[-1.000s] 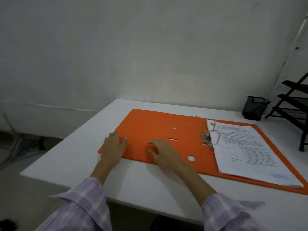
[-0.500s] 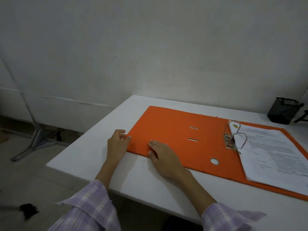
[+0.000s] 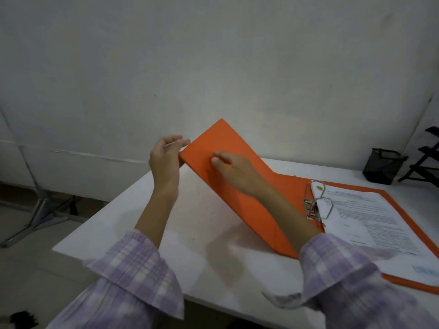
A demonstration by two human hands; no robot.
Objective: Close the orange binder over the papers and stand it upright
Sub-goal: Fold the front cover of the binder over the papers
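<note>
Halfway: orange binder (image 3: pixel 240 172) cover tilted up off the bench (image 3: pixel 133 224).
My left hand (image 3: pixel 165 157) pinches the cover's edge; my right hand (image 3: pixel 234 168) lies open against it, left of the papers (image 3: pixel 370 217).

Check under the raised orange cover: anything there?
Under the raised orange binder cover, only bare white table and shadow show. The strip beneath its hinge side, near the right hand, is hidden.

Office, white desk (image 3: pixel 204 224), mesh pen holder (image 3: pixel 382 167), binder (image 3: pixel 237 167)
</note>
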